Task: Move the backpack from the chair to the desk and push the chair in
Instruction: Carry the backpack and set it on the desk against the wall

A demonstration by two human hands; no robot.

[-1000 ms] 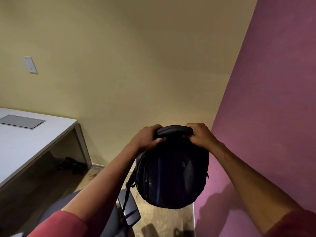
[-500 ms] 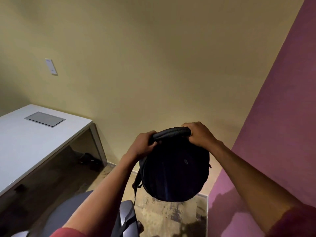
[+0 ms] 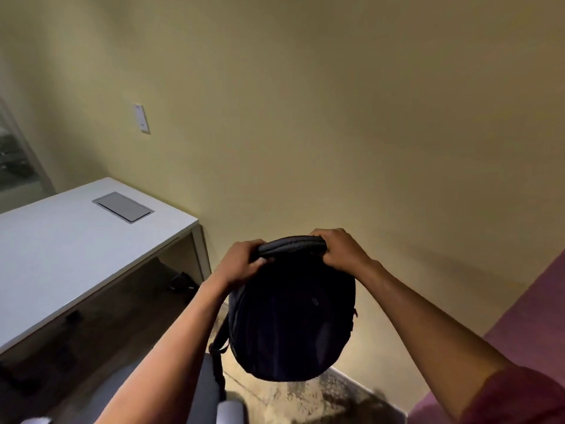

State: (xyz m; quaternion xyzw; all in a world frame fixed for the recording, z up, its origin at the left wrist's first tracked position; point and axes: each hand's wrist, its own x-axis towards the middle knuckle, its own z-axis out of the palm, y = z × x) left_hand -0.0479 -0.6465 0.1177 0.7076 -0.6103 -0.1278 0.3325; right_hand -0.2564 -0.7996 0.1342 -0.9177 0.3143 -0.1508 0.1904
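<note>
Between both hands, dark backpack (image 3: pixel 293 313) hanging, left hand (image 3: pixel 244 261) and right hand (image 3: pixel 339 250) clenched on its top

The backpack (image 3: pixel 293 319) appears to be dark woven cloth with a matt finish; its top handle (image 3: pixel 290 244) looks padded and faintly ribbed. Left of the backpack, the desk (image 3: pixel 61 255) has a smooth, matt white top, with a flat grey plate (image 3: pixel 123 207) of metallic look set into it. Behind the backpack the wall (image 3: pixel 305 117) is matt yellow paint. Below the backpack the floor (image 3: pixel 290 399) looks rough and mottled, like worn concrete.
</note>
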